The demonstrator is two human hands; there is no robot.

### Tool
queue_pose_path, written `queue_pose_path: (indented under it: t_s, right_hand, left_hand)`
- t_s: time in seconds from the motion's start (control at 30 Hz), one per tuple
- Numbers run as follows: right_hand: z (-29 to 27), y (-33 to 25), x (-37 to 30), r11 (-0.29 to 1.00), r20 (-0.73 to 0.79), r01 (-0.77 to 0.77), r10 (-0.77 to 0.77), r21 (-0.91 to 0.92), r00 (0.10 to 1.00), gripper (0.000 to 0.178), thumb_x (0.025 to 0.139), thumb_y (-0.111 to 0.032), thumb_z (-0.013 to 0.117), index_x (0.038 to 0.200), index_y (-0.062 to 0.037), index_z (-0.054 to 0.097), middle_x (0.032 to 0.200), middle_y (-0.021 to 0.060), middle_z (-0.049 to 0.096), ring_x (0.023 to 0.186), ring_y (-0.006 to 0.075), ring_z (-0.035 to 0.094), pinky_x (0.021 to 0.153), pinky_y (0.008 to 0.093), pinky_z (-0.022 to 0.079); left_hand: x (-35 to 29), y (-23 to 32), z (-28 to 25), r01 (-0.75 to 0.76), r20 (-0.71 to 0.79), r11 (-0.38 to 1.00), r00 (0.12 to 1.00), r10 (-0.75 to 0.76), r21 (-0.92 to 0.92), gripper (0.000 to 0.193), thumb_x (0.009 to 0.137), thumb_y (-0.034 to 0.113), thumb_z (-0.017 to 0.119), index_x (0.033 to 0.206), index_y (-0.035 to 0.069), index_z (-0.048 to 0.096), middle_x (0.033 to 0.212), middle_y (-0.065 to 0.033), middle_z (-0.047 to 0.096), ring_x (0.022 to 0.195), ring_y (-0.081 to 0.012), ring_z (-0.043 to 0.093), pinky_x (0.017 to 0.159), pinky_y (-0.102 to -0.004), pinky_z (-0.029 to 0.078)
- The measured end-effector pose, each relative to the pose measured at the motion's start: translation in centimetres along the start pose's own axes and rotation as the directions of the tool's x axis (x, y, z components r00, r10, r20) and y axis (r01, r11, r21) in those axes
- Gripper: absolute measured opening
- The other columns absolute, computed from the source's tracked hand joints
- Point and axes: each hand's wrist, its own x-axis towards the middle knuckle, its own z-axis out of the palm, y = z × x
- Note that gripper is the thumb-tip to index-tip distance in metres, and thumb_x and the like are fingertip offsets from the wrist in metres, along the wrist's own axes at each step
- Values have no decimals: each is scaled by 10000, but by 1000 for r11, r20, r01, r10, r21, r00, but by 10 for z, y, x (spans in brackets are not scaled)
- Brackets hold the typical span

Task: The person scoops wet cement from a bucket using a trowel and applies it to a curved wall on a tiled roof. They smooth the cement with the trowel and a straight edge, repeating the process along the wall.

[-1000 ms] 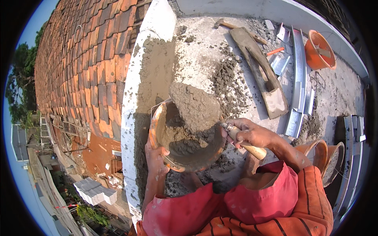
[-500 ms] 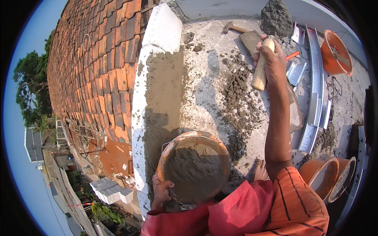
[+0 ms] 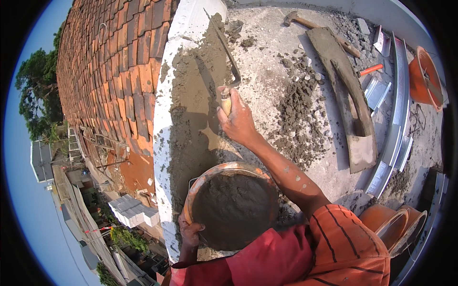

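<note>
My right hand (image 3: 234, 117) is closed round the wooden handle of a trowel (image 3: 228, 57), its blade turned nearly edge-on. The blade is over wet mortar (image 3: 191, 100) spread along the white wall (image 3: 164, 124). With my left hand (image 3: 190, 229) I grip the left rim of a round orange bucket (image 3: 196, 193). Dark wet mortar (image 3: 234, 209) fills much of this bucket, which stands close in front of me.
A mortar-caked float (image 3: 362, 155) and a hammer (image 3: 310, 23) lie to the right, beside metal channels (image 3: 398, 109). More orange buckets (image 3: 422, 78) stand at the right. Mortar crumbs (image 3: 298, 109) litter the floor. Beyond the wall is a tiled roof (image 3: 114, 76).
My right hand has swung left and down with the trowel, from above the float to the wall. The mortar clump at the trowel's end is gone, and fresh mortar lies by the wall's far end.
</note>
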Motion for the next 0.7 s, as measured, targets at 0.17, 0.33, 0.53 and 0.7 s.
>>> queue_pose_path:
  t_s: [0.17,0.33,0.53,0.7]
  right_hand:
    - [-43,79,77,658,-24,-354,493,664,870,344,892,-70,489,1205,-25,351,881,110,526,543,131,521,408,289,480]
    - [-32,102,109,576,93,-413,502,705,860,287,893,-93,501,1140,-15,378,817,88,488,531,140,521,408,291,477]
    - [19,107,119,603,223,-486,459,633,860,311,894,-73,490,1184,-8,400,849,99,531,518,136,527,408,293,474]
    - [18,102,100,609,279,-453,363,651,889,343,850,-56,514,1179,-33,422,832,76,524,503,128,507,414,285,469]
  left_hand:
    - [5,4,7,-45,19,998,999,44,37,679,524,26,512,1197,-52,531,1062,-82,625,958,-181,586,862,-283,451]
    - [7,1,0,-25,11,999,1000,25,46,678,515,34,516,1187,-54,536,1072,-81,625,957,-178,586,865,-283,448]
    - [9,1,7,-54,65,998,996,56,-28,669,519,36,517,1180,-59,535,1056,-79,632,929,-175,596,843,-275,456]
    - [3,1,3,-15,81,999,997,13,33,664,528,37,508,1184,-68,529,1052,-88,631,944,-175,593,858,-269,449]
